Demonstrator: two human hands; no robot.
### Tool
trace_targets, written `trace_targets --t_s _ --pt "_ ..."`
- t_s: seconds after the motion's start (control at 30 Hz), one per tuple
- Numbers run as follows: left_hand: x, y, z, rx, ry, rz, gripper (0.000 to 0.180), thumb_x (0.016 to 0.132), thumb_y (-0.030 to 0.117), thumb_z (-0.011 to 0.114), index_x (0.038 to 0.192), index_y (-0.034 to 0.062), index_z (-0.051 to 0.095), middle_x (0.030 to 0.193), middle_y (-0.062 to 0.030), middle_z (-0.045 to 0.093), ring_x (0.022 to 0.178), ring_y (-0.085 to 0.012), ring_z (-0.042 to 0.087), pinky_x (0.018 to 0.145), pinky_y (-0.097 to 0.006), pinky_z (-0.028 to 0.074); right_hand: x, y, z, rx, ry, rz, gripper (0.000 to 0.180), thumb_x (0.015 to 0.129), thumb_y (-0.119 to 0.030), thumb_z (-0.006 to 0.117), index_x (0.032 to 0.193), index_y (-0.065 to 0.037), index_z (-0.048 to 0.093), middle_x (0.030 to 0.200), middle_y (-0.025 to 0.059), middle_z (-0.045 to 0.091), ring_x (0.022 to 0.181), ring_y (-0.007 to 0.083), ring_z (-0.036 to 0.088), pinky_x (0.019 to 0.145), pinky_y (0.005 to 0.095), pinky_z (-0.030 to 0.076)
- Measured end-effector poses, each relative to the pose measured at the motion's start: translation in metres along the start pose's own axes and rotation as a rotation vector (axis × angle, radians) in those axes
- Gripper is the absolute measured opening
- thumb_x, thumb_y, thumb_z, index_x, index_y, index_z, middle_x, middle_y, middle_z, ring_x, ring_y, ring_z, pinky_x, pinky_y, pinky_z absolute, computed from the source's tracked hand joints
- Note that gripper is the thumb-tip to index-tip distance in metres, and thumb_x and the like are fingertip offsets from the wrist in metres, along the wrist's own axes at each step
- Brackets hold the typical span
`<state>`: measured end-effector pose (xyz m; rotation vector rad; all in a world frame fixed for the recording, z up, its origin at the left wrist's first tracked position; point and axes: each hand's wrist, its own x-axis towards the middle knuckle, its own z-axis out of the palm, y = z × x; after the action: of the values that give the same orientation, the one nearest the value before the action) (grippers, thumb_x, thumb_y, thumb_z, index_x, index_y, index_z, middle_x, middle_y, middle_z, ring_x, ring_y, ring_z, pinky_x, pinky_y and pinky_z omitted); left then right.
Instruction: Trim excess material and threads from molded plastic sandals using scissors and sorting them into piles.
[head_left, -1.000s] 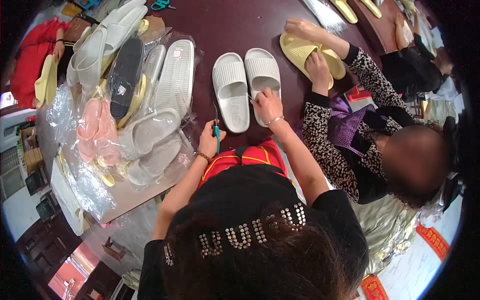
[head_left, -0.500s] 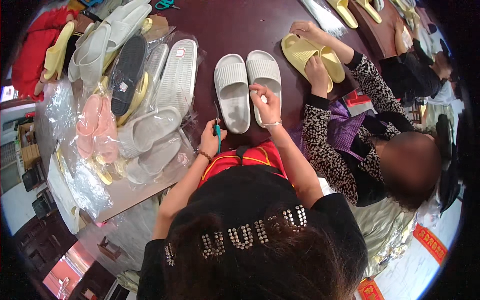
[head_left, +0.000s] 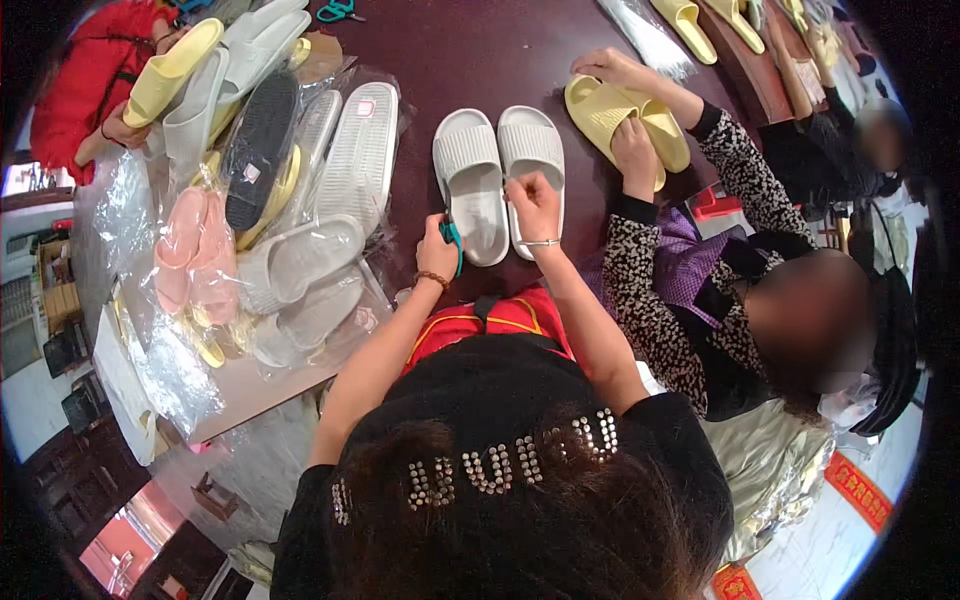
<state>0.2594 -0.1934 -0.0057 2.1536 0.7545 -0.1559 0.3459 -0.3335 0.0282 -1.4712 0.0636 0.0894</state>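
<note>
Pair of white slides on the dark red table, toes pointing away

The white slides (head_left: 498, 180) lie side by side, lengthwise away from her; bare table (head_left: 480, 60) beyond. Bagged slippers (head_left: 270, 230) crowd the left. Her right hand (head_left: 533, 203) pinches the right slide's edge; her left hand (head_left: 440, 248) grips teal scissors (head_left: 455, 243).

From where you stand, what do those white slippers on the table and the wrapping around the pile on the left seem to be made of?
The white slippers look like moulded foam or soft rubber: matte, thick soles, ribbed straps, no seams. The wrapping looks like thin clear plastic film: it glints, crinkles and shows the slippers inside. The left hand holds a small teal tool, probably plastic-handled; the right hand touches one slipper.
</note>
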Motion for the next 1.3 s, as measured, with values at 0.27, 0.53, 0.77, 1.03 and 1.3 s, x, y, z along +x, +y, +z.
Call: trace_targets --t_s 0.27,0.53,0.77,1.03,1.3 --pt "-0.001 0.007 -0.004 0.010 -0.018 -0.024 0.043 0.068 0.018 0.062 0.107 0.0137 0.043 0.083 -0.0207 0.059 0.081 -0.0370 0.056 0.068 -0.043 0.044 0.004 0.008 -0.003 0.239 0.101 0.016 0.007 0.072 -0.003 0.056 0.067 -0.003 0.051 0.084 0.0033 0.057 0.072 0.0101 0.050 0.068 0.0224 0.039" --pt "0.005 -0.004 0.007 -0.039 0.036 0.016 0.049 0.062 0.014 0.066 0.106 0.0066 0.045 0.083 -0.0164 0.059 0.074 -0.0282 0.059 0.066 -0.036 0.046 0.006 -0.001 0.001 0.328 0.026 0.082 0.011 0.073 -0.005 0.050 0.064 -0.005 0.045 0.062 0.0050 0.053 0.061 0.0100 0.049 0.059 0.0212 0.038" --pt "0.022 -0.049 0.023 -0.177 -0.004 0.140 0.043 0.068 0.001 0.058 0.107 0.0054 0.042 0.074 -0.0060 0.054 0.052 -0.0130 0.053 0.043 -0.026 0.046 0.024 0.054 0.010 0.188 0.281 0.338 0.010 0.066 -0.009 0.050 0.061 -0.005 0.042 0.054 0.0019 0.044 0.048 0.0107 0.042 0.046 0.0262 0.037" --pt "-0.007 -0.017 0.001 -0.260 -0.076 -0.063 0.040 0.066 0.003 0.062 0.103 0.0040 0.046 0.067 -0.0085 0.057 0.051 -0.0145 0.056 0.045 -0.028 0.044 0.011 0.043 0.014 -0.471 0.128 0.088 0.040 0.065 -0.025 0.055 0.089 0.006 0.049 0.077 0.0252 0.057 0.074 0.0386 0.055 0.068 0.0427 0.043" --pt "-0.023 -0.039 -0.003 -0.309 -0.092 0.004 0.040 0.068 0.007 0.062 0.104 0.0024 0.044 0.067 -0.0083 0.057 0.051 -0.0133 0.055 0.048 -0.027 0.045 0.001 0.030 0.018 -0.825 -0.025 0.191 0.040 0.065 -0.031 0.059 0.078 0.007 0.056 0.079 0.0271 0.057 0.079 0.0386 0.056 0.073 0.0416 0.044"
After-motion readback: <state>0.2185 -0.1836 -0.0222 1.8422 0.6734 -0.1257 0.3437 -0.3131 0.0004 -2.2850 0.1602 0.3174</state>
